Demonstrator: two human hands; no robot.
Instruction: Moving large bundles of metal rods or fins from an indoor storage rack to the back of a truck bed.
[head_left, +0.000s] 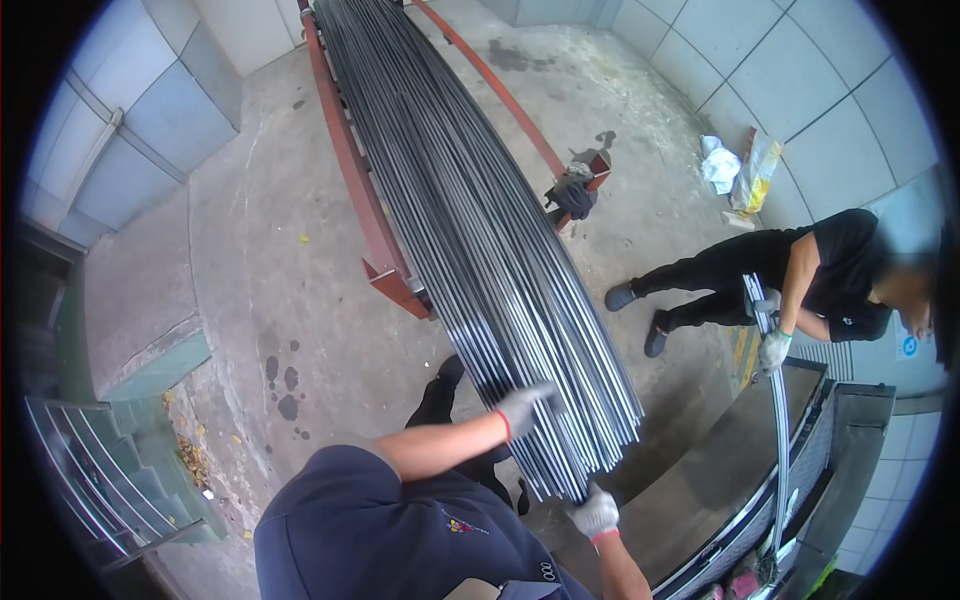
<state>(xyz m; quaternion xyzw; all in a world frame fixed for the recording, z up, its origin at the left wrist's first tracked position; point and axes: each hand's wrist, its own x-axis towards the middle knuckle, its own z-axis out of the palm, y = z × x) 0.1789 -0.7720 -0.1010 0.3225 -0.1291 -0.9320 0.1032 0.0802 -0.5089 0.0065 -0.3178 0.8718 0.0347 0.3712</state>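
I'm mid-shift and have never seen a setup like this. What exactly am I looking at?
No machine here: just a person's two gloved hands. The single picture comes from a fisheye camera on that person's head, looking down, so straight edges bend near the rim. Long, thin bars lie bundled on a red frame. The left hand is on or just above them; the right hand is at their near ends. Whether either grips is unclear. At right, a co-worker holds some slender strips.

Room to pass left of the rods (480, 230), beyond a red beam (370, 212)
A cloth-draped post (600, 170) stands just right of them, a co-worker (848, 262) farther right.
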